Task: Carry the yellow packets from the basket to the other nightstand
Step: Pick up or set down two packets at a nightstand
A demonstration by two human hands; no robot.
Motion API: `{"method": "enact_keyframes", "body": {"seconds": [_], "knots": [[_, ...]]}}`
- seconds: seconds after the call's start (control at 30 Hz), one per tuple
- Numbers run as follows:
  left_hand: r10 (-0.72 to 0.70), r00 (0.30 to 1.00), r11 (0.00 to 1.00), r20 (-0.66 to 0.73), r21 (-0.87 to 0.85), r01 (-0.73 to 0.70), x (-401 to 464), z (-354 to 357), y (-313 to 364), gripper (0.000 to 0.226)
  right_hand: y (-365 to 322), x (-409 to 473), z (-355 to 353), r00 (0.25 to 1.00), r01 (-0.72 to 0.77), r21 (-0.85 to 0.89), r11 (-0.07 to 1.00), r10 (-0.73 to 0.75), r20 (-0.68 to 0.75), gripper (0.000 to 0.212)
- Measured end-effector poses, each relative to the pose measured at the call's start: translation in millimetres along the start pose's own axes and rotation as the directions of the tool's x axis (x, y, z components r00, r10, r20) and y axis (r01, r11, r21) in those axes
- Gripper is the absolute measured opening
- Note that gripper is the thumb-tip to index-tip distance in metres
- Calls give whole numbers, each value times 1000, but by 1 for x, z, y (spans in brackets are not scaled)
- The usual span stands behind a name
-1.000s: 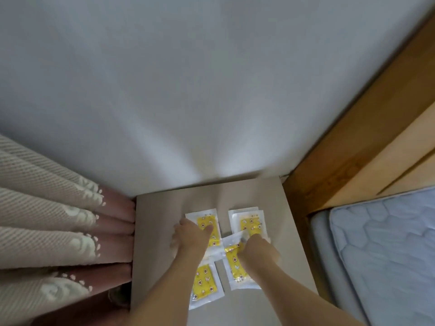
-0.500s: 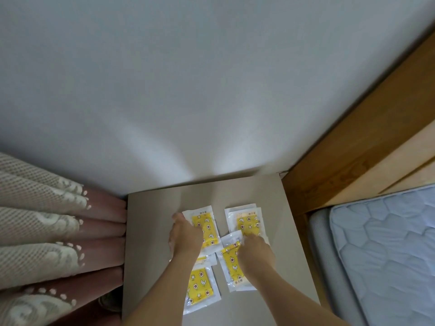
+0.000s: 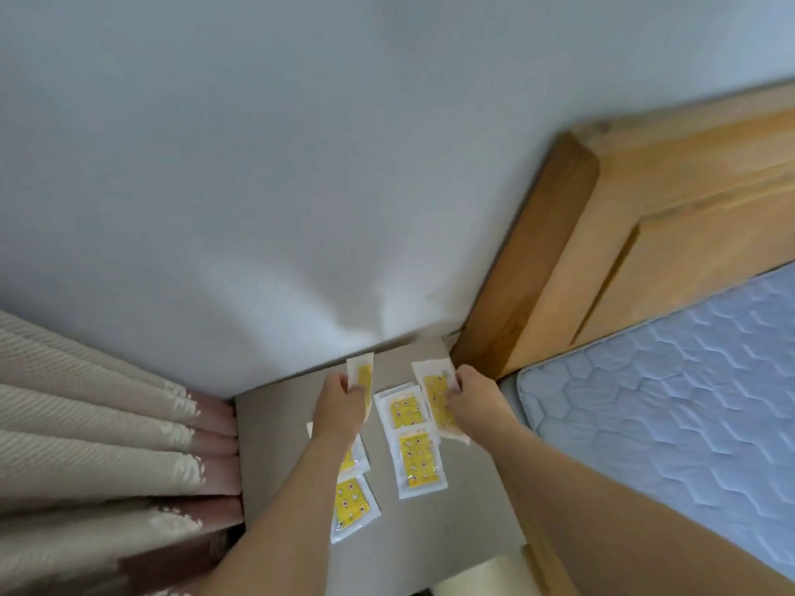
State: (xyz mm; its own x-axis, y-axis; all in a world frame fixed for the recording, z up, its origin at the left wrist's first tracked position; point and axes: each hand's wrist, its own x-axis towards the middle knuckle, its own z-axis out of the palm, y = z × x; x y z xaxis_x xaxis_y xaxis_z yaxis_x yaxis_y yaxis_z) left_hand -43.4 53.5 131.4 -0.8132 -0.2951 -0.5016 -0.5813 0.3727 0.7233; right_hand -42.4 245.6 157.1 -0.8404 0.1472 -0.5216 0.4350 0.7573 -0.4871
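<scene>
Nearest the camera, two bare forearms reach forward over the flat grey-beige nightstand top (image 3: 279, 445); on it, closest in, lies a yellow-printed packet in a clear white-edged wrapper (image 3: 352, 507), with another partly hidden under the left forearm just beyond it; to the right a second pair of like packets lies flat, the nearer one (image 3: 419, 460) overlapping the farther one (image 3: 402, 408); above these the left hand (image 3: 340, 408) pinches a lifted packet (image 3: 363, 374) between thumb and curled fingers, held upright over the far part of the top; the right hand (image 3: 471, 395) grips another raised packet (image 3: 439, 400) by its right edge, tilted above the right-hand pair; to the left hang ribbed beige curtains with a dusky pink hem (image 3: 107, 423); to the right stands a honey-coloured wooden headboard (image 3: 645, 234) beside a pale blue quilted mattress (image 3: 688, 402); farthest back rises a plain white wall (image 3: 301, 144).
</scene>
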Motion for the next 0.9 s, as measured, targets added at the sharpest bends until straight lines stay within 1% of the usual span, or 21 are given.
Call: {"method": "enact_keyframes", "body": {"seconds": [0.1,0.2,0.27,0.33,0.4,0.53,0.63,0.7,0.8,0.87,0.9], "knots": [[74,997,996,38,-52,-72,-47,-4,56,18,0,-43,-56,996,-5,117,993,15,-91,12],[152,981,988,119,-48,-147,-81,10,104,16,16,-82,-100,976,-63,324,944,126,-176,14],[223,959,975,174,-30,-221,-103,26,139,5,34,-107,-127,955,-75,499,863,207,-215,12],[277,936,961,218,-75,-267,-128,47,173,10,55,-134,-155,919,-25,644,765,272,-286,10],[333,904,941,268,-145,-304,-162,71,201,11,80,-166,-181,871,37,749,661,346,-348,9],[420,829,904,368,-246,-349,-247,126,240,14,144,-232,-226,752,138,837,530,493,-437,13],[467,748,883,471,-287,-371,-326,173,253,20,203,-295,-255,643,206,863,461,602,-474,15],[506,678,863,533,-306,-402,-386,204,254,23,249,-348,-269,558,256,876,408,678,-478,16],[550,576,830,604,-322,-455,-486,247,244,21,324,-444,-276,433,324,883,339,777,-457,16],[583,516,798,627,-323,-509,-560,272,228,16,377,-517,-270,363,421,861,285,817,-447,15],[596,471,780,650,-329,-533,-598,285,218,16,403,-555,-265,321,464,845,265,839,-440,15]]}}
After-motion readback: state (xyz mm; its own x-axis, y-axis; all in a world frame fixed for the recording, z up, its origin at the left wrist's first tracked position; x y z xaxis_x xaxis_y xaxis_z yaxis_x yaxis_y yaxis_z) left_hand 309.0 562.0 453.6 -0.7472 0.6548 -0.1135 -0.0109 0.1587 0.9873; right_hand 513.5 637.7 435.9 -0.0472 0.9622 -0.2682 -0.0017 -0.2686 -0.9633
